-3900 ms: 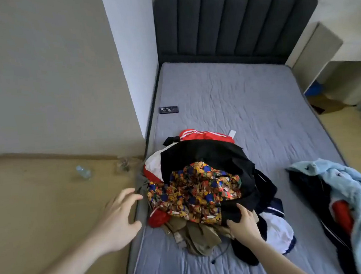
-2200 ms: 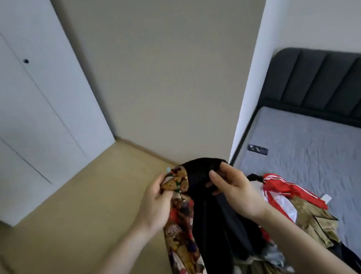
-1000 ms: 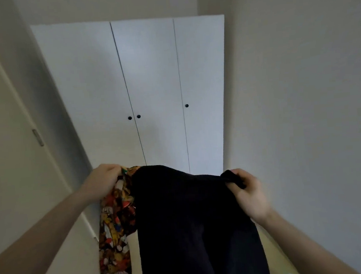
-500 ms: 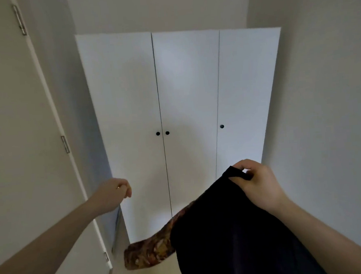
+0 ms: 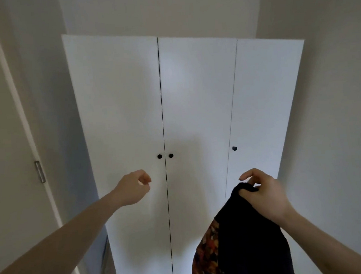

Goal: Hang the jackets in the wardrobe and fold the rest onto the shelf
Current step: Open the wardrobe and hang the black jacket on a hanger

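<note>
A white three-door wardrobe (image 5: 194, 103) stands straight ahead with all doors closed and small black knobs (image 5: 159, 156) at mid height. My right hand (image 5: 263, 192) grips the top edge of a black jacket (image 5: 247, 235) with a colourful patterned lining; the garment hangs down to the lower right. My left hand (image 5: 134, 188) is raised in front of the left door, just below the pair of knobs, with loosely curled fingers holding nothing and apart from the door.
A beige room door (image 5: 8, 150) with metal hinges stands along the left, close to the wardrobe's side. A plain wall (image 5: 336, 124) runs on the right. A strip of wooden floor shows below the wardrobe.
I carried the jacket from the bed to the wardrobe. My left hand let go of it and rose toward the knobs; the wardrobe is nearer now.
</note>
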Demonstrator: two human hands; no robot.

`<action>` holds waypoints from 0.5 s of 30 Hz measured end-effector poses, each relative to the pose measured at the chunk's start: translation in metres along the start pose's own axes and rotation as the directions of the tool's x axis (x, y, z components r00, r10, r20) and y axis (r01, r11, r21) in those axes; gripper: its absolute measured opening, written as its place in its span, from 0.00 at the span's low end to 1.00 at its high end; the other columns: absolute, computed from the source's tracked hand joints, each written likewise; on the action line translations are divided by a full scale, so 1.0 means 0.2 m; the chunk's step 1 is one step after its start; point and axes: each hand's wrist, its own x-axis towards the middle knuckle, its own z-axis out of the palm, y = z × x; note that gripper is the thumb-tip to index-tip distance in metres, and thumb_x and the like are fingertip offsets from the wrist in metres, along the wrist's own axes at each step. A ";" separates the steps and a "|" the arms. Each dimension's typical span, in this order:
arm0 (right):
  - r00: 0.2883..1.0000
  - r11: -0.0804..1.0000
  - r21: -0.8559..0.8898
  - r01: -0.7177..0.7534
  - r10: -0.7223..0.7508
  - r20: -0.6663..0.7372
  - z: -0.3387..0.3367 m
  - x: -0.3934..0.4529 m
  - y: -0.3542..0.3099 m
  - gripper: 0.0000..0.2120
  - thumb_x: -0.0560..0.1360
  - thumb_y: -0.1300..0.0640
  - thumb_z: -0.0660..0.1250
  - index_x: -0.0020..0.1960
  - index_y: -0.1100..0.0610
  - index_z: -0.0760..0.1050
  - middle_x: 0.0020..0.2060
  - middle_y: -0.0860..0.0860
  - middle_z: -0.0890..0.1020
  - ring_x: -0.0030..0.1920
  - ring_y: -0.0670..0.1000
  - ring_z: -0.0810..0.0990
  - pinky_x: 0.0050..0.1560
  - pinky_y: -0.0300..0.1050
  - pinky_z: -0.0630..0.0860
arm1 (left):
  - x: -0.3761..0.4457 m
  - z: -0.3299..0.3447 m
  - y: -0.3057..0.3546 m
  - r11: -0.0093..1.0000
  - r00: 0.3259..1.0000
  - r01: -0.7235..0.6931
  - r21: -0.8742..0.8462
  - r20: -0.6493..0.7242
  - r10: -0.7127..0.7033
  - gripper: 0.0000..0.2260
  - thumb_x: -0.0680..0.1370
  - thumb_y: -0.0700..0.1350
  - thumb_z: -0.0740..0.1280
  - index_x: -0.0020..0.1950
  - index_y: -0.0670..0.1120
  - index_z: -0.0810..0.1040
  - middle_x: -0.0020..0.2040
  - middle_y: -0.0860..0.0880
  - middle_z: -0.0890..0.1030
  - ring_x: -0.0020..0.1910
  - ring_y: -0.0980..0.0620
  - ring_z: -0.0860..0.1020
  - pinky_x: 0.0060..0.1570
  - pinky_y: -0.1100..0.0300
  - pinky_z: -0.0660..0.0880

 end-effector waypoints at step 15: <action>0.960 0.999 0.040 -0.010 -0.002 0.279 0.44 0.90 0.25 0.19 0.70 0.63 0.69 0.48 0.38 0.80 0.42 0.47 0.82 0.29 0.47 0.78 0.32 0.38 0.76 | 1.02 0.32 -0.10 0.975 0.983 0.154 0.159 0.074 -0.167 0.30 0.77 0.47 0.68 0.78 0.54 0.62 0.73 0.47 0.66 0.65 0.46 0.75 0.65 0.49 0.75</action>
